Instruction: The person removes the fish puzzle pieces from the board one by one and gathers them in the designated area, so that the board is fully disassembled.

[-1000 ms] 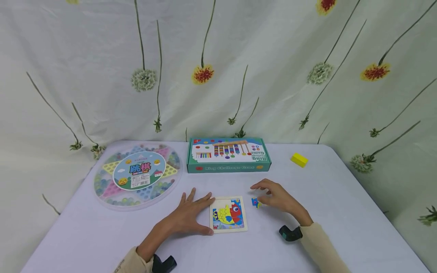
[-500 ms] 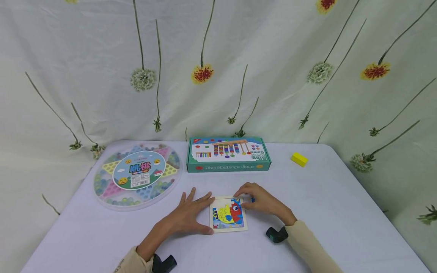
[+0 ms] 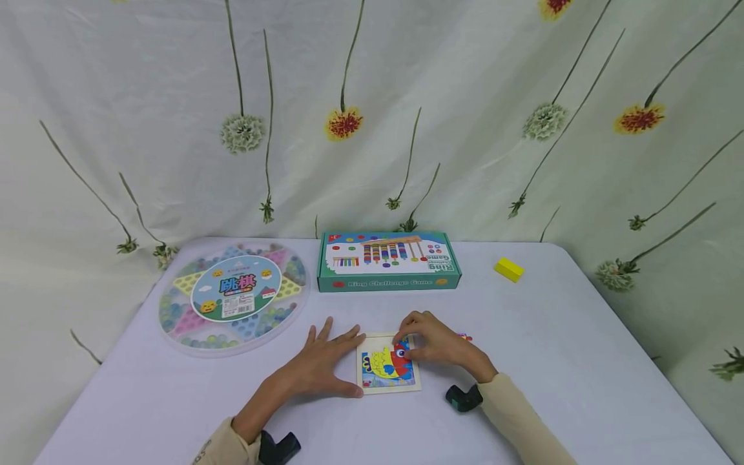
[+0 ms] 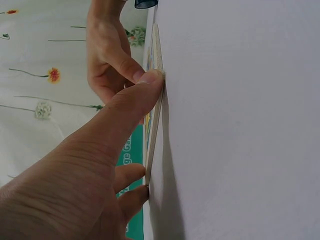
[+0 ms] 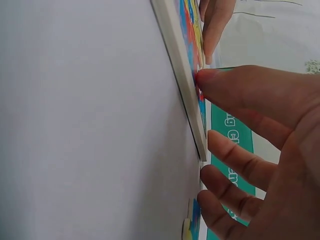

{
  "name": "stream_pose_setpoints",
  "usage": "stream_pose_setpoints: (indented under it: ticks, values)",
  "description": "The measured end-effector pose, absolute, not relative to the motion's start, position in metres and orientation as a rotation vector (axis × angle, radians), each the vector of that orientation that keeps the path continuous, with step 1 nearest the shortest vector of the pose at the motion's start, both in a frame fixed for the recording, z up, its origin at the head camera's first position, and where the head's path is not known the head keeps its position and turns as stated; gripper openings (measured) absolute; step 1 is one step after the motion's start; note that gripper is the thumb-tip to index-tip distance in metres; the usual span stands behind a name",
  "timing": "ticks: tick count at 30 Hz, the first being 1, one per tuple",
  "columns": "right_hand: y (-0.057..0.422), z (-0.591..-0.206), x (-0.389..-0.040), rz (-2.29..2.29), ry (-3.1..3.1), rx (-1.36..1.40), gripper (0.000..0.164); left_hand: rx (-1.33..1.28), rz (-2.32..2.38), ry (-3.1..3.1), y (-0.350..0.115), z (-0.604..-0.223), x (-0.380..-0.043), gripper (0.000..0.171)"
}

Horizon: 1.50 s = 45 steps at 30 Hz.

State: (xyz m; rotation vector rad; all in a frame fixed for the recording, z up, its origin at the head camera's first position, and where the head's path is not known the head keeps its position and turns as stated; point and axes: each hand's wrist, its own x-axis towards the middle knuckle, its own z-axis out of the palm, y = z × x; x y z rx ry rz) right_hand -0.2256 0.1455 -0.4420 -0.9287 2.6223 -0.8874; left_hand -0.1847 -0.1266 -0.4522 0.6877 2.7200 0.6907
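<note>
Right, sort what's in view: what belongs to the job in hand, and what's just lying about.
Belongs to the job:
fish puzzle, touched by the left hand at its frame and the right hand over its picture
loose puzzle piece beside it, probably part of the set

Just lying about, seemingly:
round marble game
Ring Challenge Game box
yellow block

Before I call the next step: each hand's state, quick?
Left hand: open, fingers spread, touching the fish puzzle.
Right hand: thumb on the puzzle; can't tell if open or pinching something.
</note>
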Motion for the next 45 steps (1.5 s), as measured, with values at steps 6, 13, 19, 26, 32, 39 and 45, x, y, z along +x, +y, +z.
stream_pose_setpoints:
  ticks: [6, 13, 19, 26, 32, 39, 45]
  values:
    - [0.1443, -0.4428, -0.2261, -0.842, 2.641, -0.941, 0.024, 0.692, 0.697, 2.719, -0.1267, -0.4516, -0.1860, 0.094]
    - [0.1435, -0.4416, -0.2246, -0.855, 2.640, -0.928, 0.023, 0.702, 0.692, 2.729, -0.1267, -0.4525, -0.1861, 0.094]
    - [0.1433, -0.4416, -0.2236, -0.857, 2.646, -0.920, 0.023, 0.707, 0.687, 2.733, -0.1272, -0.4535, -0.1858, 0.094]
    - [0.1425, -0.4418, -0.2227, -0.887, 2.638, -0.899, 0.022, 0.709, 0.694, 2.727, -0.1273, -0.4533, -0.1864, 0.093]
    - [0.1424, -0.4432, -0.2232, -0.895, 2.646, -0.893, 0.021, 0.701, 0.687, 2.731, -0.1271, -0.4536, -0.1851, 0.094]
    - [0.1430, -0.4421, -0.2230, -0.925, 2.628, -0.878, 0.021, 0.687, 0.684, 2.734, -0.1266, -0.4544, -0.1856, 0.095]
    - [0.1438, -0.4415, -0.2225, -0.956, 2.620, -0.842, 0.043, 0.674, 0.696, 2.726, -0.1261, -0.4540, -0.1861, 0.094]
